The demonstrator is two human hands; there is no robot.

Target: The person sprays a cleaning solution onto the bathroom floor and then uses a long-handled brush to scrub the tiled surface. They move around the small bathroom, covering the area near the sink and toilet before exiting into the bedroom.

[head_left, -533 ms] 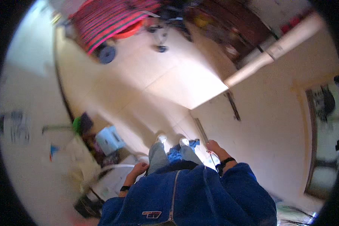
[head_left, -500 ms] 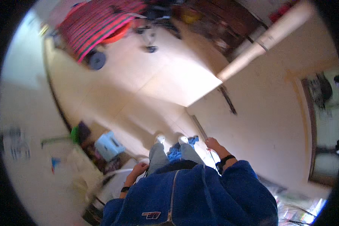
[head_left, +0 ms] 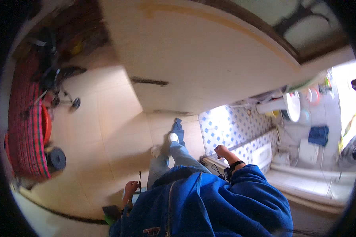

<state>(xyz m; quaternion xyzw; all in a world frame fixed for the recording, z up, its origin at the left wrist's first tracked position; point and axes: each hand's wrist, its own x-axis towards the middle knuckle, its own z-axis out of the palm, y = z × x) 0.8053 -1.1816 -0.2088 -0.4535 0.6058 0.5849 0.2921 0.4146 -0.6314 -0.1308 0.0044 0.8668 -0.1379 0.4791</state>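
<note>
My left hand [head_left: 130, 189] is low beside my left leg, its fingers curled; a thin dark strip [head_left: 140, 181] stands up at the fingertips, too blurred to name. My right hand [head_left: 222, 151] is held out to the right of my legs, closed like a fist, over the sill of a doorway. Whatever it may hold is hidden. A black band sits on my right wrist, and thin black cords [head_left: 216, 170] loop just below it. On the floor ahead, a dark blue cloth [head_left: 178, 127] lies against my front white shoe [head_left: 173, 137].
A pale wall [head_left: 209, 59] juts in ahead. Right of it is a room with blue-and-white tiles [head_left: 221, 126], a white basin [head_left: 292, 106] and a hanging dark cloth [head_left: 318, 135]. To the left stand a red striped cover [head_left: 25, 122], a dark round weight [head_left: 57, 158] and a wheeled stand [head_left: 61, 85].
My view has turned to the right, bringing the tiled room into sight, and the striped cover has swung to the far left. My feet have stepped; both hands stay low at my sides.
</note>
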